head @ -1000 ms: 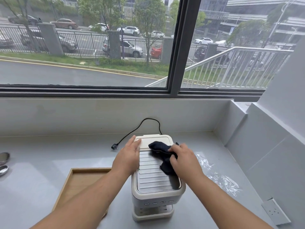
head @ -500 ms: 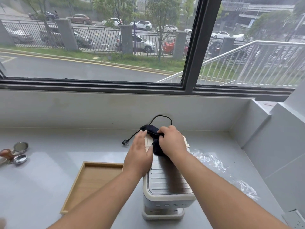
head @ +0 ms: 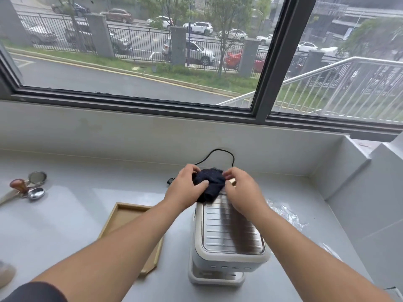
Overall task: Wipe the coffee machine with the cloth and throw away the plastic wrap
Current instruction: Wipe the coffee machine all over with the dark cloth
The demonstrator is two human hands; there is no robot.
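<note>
A white coffee machine [head: 226, 240] with a ribbed metal top stands on the grey counter in front of me. A dark blue cloth [head: 209, 184] is bunched over the machine's far end. My left hand [head: 185, 188] grips the cloth's left side, thumb across it. My right hand [head: 242, 190] pinches its right side. Crumpled clear plastic wrap [head: 285, 214] lies on the counter to the right of the machine, apart from both hands.
A shallow wooden tray [head: 128, 216] sits left of the machine. A black power cord [head: 220, 152] loops behind it against the wall. Metal coffee tools with a wooden-knobbed tamper [head: 28, 186] lie at far left. Walls close in behind and on the right.
The cloth went from the middle of the machine's top to its far end. My left hand left the machine's side and took hold of the cloth alongside my right hand.
</note>
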